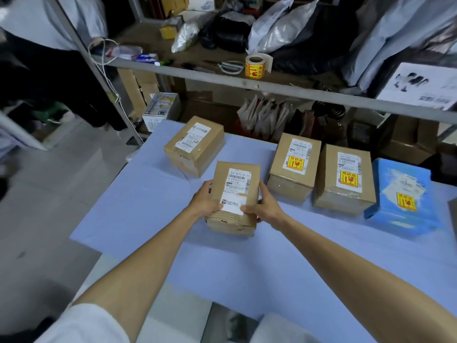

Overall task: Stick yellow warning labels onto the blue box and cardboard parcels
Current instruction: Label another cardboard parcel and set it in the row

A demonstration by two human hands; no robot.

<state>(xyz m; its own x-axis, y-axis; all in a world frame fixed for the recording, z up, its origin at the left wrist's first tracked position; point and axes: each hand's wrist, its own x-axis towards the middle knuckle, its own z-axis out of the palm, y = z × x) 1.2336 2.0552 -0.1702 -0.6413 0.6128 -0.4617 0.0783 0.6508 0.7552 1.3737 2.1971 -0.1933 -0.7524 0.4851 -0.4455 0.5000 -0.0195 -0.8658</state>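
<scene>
The left hand and right hand grip a small brown cardboard parcel by its sides, mid-way along the blue-covered bench. It bears no yellow sticker yet. Next, I'd judge, one hand must reach the yellow label roll on the shelf.

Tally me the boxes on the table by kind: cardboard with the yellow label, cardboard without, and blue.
Cardboard parcels with a yellow label: 2
Cardboard parcels without one: 2, the back parcel and the held parcel
Blue box, labelled: 1
Total: 5
</scene>
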